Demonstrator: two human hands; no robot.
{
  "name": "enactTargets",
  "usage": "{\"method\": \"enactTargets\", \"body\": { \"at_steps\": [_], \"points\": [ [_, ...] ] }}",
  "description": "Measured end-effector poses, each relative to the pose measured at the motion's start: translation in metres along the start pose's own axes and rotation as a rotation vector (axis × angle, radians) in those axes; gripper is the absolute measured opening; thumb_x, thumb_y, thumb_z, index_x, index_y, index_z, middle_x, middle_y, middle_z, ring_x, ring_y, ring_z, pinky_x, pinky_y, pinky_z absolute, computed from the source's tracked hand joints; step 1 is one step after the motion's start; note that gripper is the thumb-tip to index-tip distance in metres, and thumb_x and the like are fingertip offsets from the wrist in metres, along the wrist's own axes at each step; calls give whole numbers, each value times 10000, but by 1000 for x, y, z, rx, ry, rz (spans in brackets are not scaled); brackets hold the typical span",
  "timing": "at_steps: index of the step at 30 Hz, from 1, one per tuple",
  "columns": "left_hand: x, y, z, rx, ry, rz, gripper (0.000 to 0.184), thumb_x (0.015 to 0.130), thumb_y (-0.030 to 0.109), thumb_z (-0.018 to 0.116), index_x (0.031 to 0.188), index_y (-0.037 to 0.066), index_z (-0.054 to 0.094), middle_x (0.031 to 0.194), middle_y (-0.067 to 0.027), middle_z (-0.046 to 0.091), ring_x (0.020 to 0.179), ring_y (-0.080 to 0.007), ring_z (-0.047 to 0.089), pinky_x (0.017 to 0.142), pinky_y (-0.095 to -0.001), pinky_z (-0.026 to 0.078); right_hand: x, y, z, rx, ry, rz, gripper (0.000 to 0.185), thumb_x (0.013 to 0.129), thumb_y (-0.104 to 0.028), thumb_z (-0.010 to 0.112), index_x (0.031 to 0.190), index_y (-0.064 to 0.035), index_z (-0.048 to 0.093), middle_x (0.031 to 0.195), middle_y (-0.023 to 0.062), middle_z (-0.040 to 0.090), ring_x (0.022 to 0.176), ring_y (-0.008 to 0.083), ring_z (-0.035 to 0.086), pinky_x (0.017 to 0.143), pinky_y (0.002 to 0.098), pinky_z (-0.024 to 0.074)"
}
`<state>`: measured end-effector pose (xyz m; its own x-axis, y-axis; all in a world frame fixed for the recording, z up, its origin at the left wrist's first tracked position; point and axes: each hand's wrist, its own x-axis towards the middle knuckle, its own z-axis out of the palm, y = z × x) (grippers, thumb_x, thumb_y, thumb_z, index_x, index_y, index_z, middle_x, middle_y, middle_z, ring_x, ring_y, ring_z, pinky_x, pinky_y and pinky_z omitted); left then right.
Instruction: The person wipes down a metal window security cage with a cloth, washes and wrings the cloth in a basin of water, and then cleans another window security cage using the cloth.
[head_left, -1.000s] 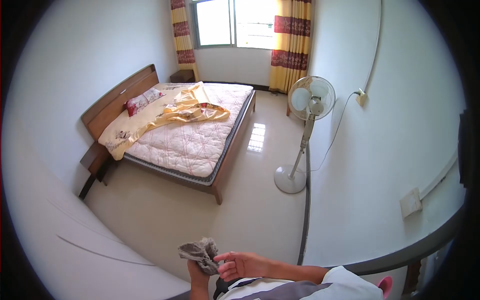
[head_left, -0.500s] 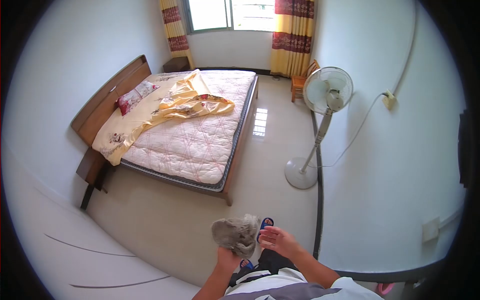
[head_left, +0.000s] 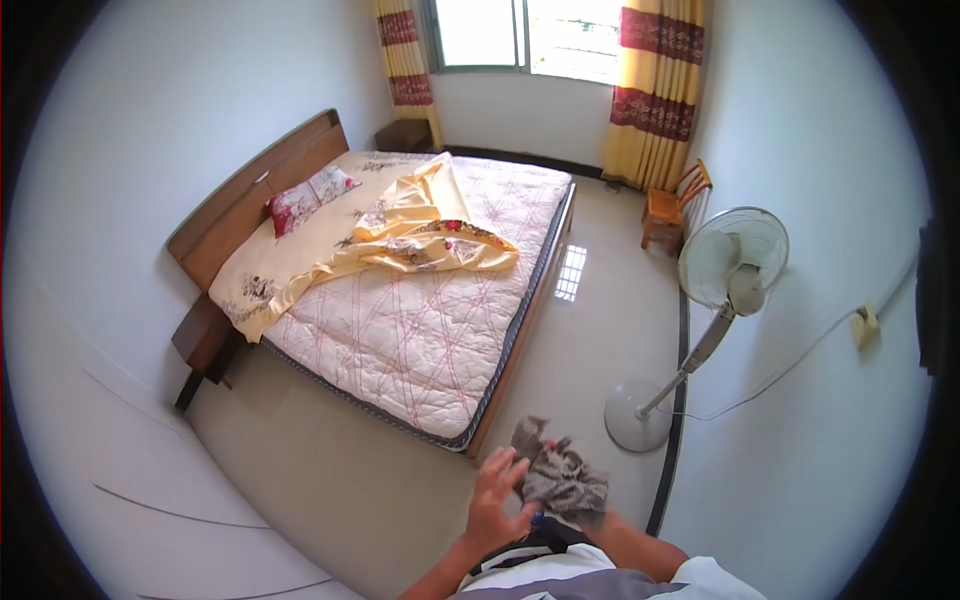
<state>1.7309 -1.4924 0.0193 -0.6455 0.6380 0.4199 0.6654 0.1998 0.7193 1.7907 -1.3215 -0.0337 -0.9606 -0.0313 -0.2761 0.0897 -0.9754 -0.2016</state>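
A crumpled grey-brown cloth (head_left: 565, 482) hangs low in front of my body, at the bottom centre of the head view. My right hand (head_left: 604, 524) is closed on it, mostly covered by the folds. Just left of the cloth, my left hand (head_left: 494, 502) is raised with its fingers apart and nothing in it. Whether its fingertips brush the cloth I cannot tell. Part of a blue slipper (head_left: 538, 520) shows below the hands.
A bed with a quilted mattress (head_left: 400, 340), a rumpled yellow sheet (head_left: 430, 245) and a pillow (head_left: 312, 198) stands ahead left. On the right are a standing fan (head_left: 735, 260), its cord (head_left: 770, 382) running to the wall, and a wooden chair (head_left: 665, 207). A nightstand (head_left: 205, 335) flanks the headboard.
The cloth has passed from my left hand to my right hand and moved right. My left hand is now free. The view has shifted, so the room appears further right and lower.
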Motion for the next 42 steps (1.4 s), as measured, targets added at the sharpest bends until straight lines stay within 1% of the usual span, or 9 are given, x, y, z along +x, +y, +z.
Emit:
{"method": "enactTargets", "body": {
  "at_steps": [7, 10, 15, 18, 24, 28, 30, 38, 42],
  "points": [
    [73, -46, 33, -1614, 146, -966, 603, 947, 478, 400, 1412, 103, 316, 1392, -83, 414, 1267, -260, 420, 1051, -413, 346, 87, -32, 58, -913, 53, -221, 612, 894, -109, 554, 1427, -48, 260, 1333, 82, 432, 1219, 198, 437, 1040, 325, 344],
    [76, -118, 62, -1859, 211, -539, 588, 940, 495, 410, 1390, 122, 344, 1370, -91, 439, 1249, -252, 439, 1062, -417, 332, 104, -42, 82, -1760, -102, -393, 567, 857, -77, 580, 1377, -57, 354, 1316, 115, 444, 1247, 272, 410, 1072, 349, 284],
    [162, -183, 55, -2770, 158, -974, 508, 928, 526, 386, 1236, 145, 521, 1260, -100, 537, 1175, -277, 495, 1054, -459, 338, 155, -91, 82, -1642, -294, -433, 446, 869, -86, 574, 1301, -58, 467, 1309, 137, 474, 1227, 278, 432, 1039, 347, 319],
    [212, -230, 64, -2163, 44, -344, 453, 921, 486, 445, 1189, 137, 553, 1146, -91, 610, 1074, -281, 562, 1014, -465, 388, 175, -133, 91, -1592, -177, -397, 317, 915, -110, 533, 1227, -55, 549, 1262, 121, 524, 1191, 229, 467, 994, 331, 368],
    [316, -246, 47, -2039, -188, -846, 388, 947, 430, 445, 1149, 123, 569, 1053, -77, 647, 986, -249, 606, 844, -417, 509, 211, -189, 75, -565, 321, -234, 453, 948, -291, 513, 1352, -118, 406, 1348, 62, 443, 1167, 164, 461, 954, 350, 418],
    [360, -246, 99, -1264, -585, -868, 371, 914, 328, 543, 1211, 105, 546, 1172, -76, 593, 1086, -236, 572, 893, -409, 479, 244, -212, 73, 201, -56, -34, 447, 991, -355, 347, 1371, -119, 358, 1370, 79, 423, 1276, 247, 395, 1056, 481, 332],
    [410, -177, 86, -227, -465, 279, 434, 767, 119, 645, 1196, 109, 579, 1279, -107, 527, 1235, -296, 459, 1061, -458, 324, 267, -219, 19, 281, -47, -49, 484, 978, -383, 366, 1367, -96, 366, 1367, 76, 432, 1287, 246, 388, 1083, 443, 308],
    [506, -201, 138, -199, -169, 141, 556, 729, 32, 651, 1266, 107, 532, 1338, -161, 444, 1313, -330, 349, 1100, -432, 258, 348, -348, 13, -60, 48, -386, 378, 965, -285, 424, 1262, -58, 483, 1224, 103, 552, 1095, 212, 554, 945, 360, 469],
    [538, -246, 172, -1286, 57, -633, 521, 929, 282, 433, 1377, 27, 351, 1383, -96, 411, 1301, -253, 365, 1080, -372, 306, 410, -413, 89, -945, 246, -145, 343, 873, -180, 481, 1158, -4, 553, 1115, 142, 588, 998, 231, 566, 894, 362, 461]
  ]
}}
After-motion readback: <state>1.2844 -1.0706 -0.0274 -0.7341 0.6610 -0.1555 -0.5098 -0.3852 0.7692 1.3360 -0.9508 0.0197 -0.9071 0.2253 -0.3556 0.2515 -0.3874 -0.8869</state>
